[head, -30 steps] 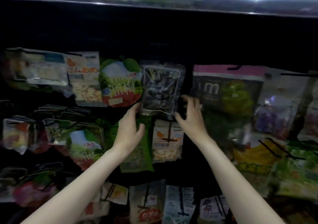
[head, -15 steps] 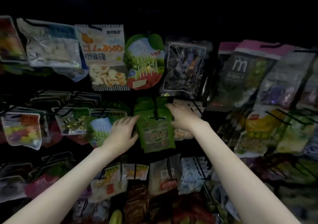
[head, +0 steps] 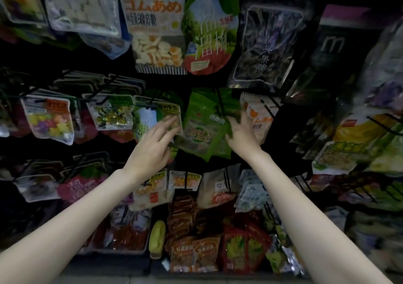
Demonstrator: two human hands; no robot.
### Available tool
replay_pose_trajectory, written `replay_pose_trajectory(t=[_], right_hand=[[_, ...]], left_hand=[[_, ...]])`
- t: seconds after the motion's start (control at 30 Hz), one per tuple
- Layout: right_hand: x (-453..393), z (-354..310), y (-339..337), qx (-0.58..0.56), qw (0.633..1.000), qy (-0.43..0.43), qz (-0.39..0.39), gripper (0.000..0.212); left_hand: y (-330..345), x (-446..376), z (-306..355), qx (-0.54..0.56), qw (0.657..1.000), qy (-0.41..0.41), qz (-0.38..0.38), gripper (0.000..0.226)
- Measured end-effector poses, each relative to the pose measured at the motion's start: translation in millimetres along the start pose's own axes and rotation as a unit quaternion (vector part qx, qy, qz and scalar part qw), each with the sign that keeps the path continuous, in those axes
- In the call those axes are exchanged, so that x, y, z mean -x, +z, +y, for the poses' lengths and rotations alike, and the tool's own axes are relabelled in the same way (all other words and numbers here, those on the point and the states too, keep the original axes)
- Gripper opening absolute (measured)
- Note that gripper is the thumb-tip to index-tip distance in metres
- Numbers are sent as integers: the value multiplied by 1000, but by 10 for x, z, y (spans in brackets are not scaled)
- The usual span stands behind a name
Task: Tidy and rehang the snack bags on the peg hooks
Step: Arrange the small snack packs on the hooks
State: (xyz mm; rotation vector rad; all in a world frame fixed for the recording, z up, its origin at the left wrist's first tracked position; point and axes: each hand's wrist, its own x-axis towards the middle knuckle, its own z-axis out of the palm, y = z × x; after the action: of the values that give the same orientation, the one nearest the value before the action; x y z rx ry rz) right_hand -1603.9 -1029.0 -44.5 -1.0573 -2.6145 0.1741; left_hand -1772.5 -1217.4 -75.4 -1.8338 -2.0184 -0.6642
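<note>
Bag: the green snack bag [head: 207, 124] hangs on a black peg hook [head: 220, 100] in the middle row, between a pale green-and-white bag [head: 148, 117] and an orange-print bag [head: 258, 113].
Handling: expect it light, soft and crinkly, the film slick; take it by the stiffer top edge beside the hang hole, not the pouchy middle.
Left grip: your left hand [head: 152, 146] is released, fingers spread and nearly straight, tips on the bags just left of the green one's edge.
Right grip: your right hand [head: 241, 135] has straight fingers lying against the green bag's right edge, grasping nothing.
Risk: a sideways tug could tear the hang hole.
</note>
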Motion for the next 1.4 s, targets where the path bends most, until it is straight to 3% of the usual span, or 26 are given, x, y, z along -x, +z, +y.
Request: replay_pose_trajectory(t=[0.13, 0.27, 0.33, 0.57, 0.7, 0.8, 0.97, 1.03, 1.17, 1.4], right_hand=[[287, 21, 133, -12, 999, -24, 40, 50], [495, 62, 339, -93, 988, -23, -121, 60], [561, 81, 446, -122, 980, -36, -154, 60], [438, -350, 543, -229, 957, -148, -100, 60], [241, -728, 576, -366, 927, -46, -62, 74], [78, -968, 498, -452, 891, 13, -44, 72], [-97, -1334, 456, -449, 889, 47, -76, 66], [-128, -1470, 509, -454, 887, 70, -54, 57], [-122, -1697, 594, -444, 884, 136, 44, 32], [148, -1857, 529, -431, 868, 219, 111, 33]], left_hand=[[128, 77, 0, -4, 1000, -11, -11, 47], [361, 351, -26, -34, 997, -19, -65, 55], [440, 516, -80, -31, 995, -33, -87, 55], [313, 602, -208, -16, 990, -139, -29, 53], [156, 598, -337, -1, 981, -194, -1, 57], [28, 630, -463, 5, 976, -218, 11, 58], [-216, 686, -742, 15, 976, -219, 20, 60], [-333, 697, -879, 15, 977, -212, 28, 58], [-588, 661, -1164, 22, 990, -130, 55, 49], [-797, 587, -1427, 54, 995, -20, 85, 44]])
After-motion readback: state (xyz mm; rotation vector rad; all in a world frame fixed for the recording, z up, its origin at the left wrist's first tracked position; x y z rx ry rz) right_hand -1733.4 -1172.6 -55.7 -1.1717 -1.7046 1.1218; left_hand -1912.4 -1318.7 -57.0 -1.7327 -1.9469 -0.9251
